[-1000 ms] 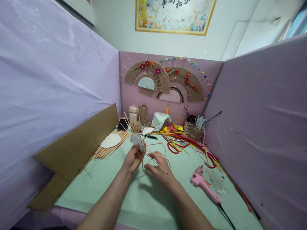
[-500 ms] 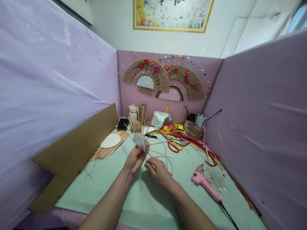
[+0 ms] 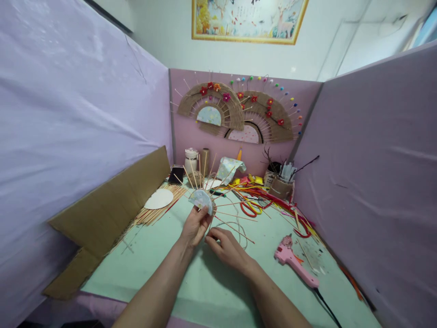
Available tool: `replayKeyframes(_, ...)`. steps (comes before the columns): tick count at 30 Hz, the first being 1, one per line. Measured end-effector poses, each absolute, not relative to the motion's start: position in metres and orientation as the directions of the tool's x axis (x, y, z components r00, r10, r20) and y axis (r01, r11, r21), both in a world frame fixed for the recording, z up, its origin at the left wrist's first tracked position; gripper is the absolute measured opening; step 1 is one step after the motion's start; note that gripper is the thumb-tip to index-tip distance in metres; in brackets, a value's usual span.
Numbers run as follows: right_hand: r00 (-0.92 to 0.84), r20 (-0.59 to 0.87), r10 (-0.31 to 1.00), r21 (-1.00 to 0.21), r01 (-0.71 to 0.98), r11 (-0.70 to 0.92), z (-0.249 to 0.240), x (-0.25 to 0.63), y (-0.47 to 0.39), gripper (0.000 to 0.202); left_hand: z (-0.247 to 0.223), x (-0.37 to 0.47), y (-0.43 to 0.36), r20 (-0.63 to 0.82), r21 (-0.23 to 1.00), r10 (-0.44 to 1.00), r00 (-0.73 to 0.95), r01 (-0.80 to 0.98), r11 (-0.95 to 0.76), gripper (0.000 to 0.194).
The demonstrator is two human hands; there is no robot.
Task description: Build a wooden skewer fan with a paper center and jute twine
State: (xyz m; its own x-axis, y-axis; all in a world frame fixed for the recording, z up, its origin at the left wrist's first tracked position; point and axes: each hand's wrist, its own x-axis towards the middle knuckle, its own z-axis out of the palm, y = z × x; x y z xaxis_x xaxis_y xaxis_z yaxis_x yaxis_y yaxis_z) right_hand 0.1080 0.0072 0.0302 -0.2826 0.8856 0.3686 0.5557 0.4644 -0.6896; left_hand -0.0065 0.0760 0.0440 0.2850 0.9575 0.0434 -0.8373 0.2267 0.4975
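Note:
A pale blue patterned half-disc point(image 3: 200, 199) with thin wooden sticks fanning out from its curved edge is held up over the middle of the table. My left hand point(image 3: 198, 223) grips its lower edge, thumb on the front face. Just right of it and lower, my right hand point(image 3: 221, 242) has its fingers pinched together near a strand of twine; the twine point(image 3: 243, 228) loops on the table beyond that hand. The strand between the fingertips is too fine to make out fully.
A pink glue gun point(image 3: 295, 262) lies at the right with its cord. Red and yellow scissors point(image 3: 251, 208) rest behind the hands. A white oval point(image 3: 159, 199) sits on sticks at the left, beside leaning cardboard point(image 3: 119, 196). Jars and craft strips line the back.
The half-disc has turned so its face shows more fully, and its sticks spread wider in view. My right hand has shifted slightly left. The camera view has moved a little.

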Motion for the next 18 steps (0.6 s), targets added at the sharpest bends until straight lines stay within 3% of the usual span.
replayKeyframes(10, -0.373, 0.373, 0.850, -0.753, 0.414, 0.512, 0.0304, 0.1054, 0.0072, 0.015, 0.0452, -0.0034, 0.0729, 0.024, 0.531, 0.977, 0.213, -0.831, 0.169, 0.051)
replayKeyframes(14, -0.353, 0.337, 0.873, -0.725, 0.494, 0.480, 0.0325, 0.1065, 0.0048, 0.016, 0.0456, -0.0035, 0.0713, 0.029, 0.540, 0.965, 0.260, -0.817, 0.204, 0.051)
replayKeyframes(18, -0.215, 0.293, 0.932, -0.711, 0.603, 0.362, 0.0320, 0.1112, 0.0065, 0.017, 0.0468, -0.0040, 0.0688, 0.011, 0.583, 0.938, 0.346, -0.764, 0.275, 0.043)
